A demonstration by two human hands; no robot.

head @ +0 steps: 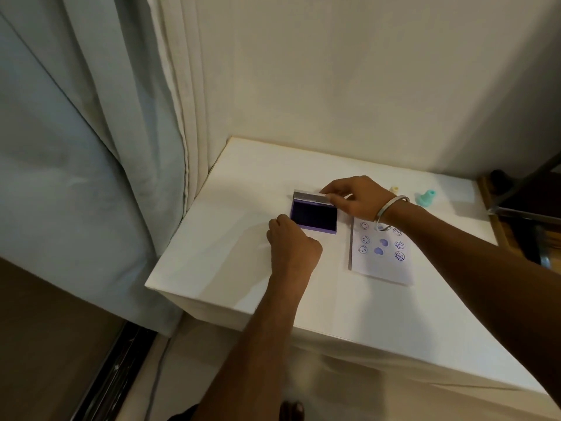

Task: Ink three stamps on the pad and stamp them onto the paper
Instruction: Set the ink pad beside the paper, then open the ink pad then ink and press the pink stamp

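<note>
Nearest, at six o'clock of the ink pad [314, 214], the left hand [293, 247] rests curled against its base. Paper [376, 262] at three o'clock carries nine prints, so stamping looks done. Beyond, the right hand [353, 196] pinches the raised lid [308, 196], probably closing it; two stamps [426, 197] stand farther off.

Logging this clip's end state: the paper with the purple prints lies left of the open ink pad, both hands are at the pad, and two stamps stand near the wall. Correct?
Not quite. In the head view the paper lies right of the open ink pad, not left. The rest holds: the left hand and right hand are at the pad, and the yellow stamp and teal stamp stand near the wall.
</note>
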